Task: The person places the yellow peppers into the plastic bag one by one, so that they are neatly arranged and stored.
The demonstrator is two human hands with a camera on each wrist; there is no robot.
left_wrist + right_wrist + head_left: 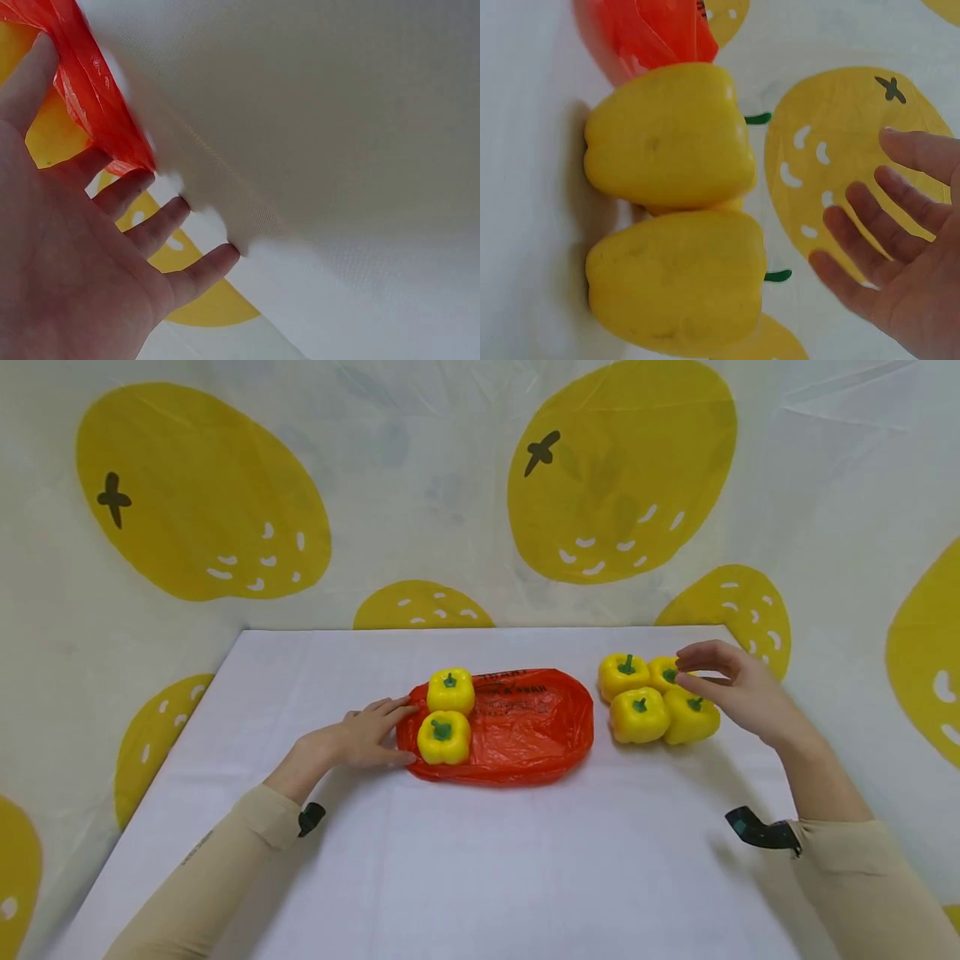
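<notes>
A red plastic bag (528,735) with dark print lies flat on the white table. Two yellow bell peppers, a rear one (451,692) and a front one (444,737), stand on its left end, green stems up. My left hand (371,735) is spread at the bag's left edge, thumb and fingertips touching the red plastic. Right of the bag, several more yellow bell peppers (640,715) stand in a tight cluster. Over the cluster's right side hovers my right hand (738,685), fingers loosely bent and holding nothing; in the right wrist view it is apart from the pepper stems.
A white cloth (480,860) covers the table, its far edge meeting a pale curtain (420,485) printed with large yellow fruit. Dark straps (761,831) show at both wrists, beside beige sleeves.
</notes>
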